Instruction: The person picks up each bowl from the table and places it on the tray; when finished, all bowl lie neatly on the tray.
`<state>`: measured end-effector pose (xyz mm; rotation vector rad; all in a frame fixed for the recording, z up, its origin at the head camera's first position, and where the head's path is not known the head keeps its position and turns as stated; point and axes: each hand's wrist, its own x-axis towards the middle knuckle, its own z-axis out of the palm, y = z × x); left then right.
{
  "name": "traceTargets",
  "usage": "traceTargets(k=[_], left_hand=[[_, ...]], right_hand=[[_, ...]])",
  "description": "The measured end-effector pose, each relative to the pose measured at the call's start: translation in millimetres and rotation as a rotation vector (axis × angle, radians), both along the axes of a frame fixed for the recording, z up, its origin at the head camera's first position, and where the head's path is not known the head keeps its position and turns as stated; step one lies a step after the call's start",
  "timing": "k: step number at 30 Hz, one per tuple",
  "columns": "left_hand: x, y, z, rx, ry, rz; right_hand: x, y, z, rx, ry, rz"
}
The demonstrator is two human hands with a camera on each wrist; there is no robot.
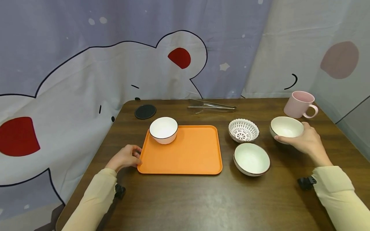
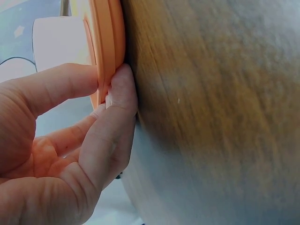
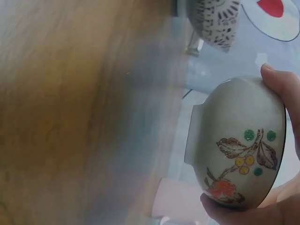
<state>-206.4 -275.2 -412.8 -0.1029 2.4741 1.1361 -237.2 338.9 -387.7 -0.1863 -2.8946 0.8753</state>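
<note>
Within right hand [image 1: 308,140], bowl [image 1: 286,127], apparently raised

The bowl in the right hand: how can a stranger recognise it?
On the brown table, go right from the orange tray, past the patterned bowl. Near the pink mug is a pale bowl with leaves painted outside. Only this bowl is held by the right hand.

Orange rectangular tray [image 1: 192,152], round-cornered, lying level on the desk [image 1: 185,200], left of its middle, pinched at the left edge. Cream bowl [image 1: 287,127], dark-rimmed, painted outside with fruit and leaves, held upright just above the desk, far right.
</note>
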Motion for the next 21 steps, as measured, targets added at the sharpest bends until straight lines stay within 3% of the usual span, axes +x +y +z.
traceTargets(k=[21], left_hand=[[-1.1,-0.9,2.8,-0.020,-0.016,0.001]], right_hand=[[20.8,-28.5,28.3,-0.066,0.035,0.010]])
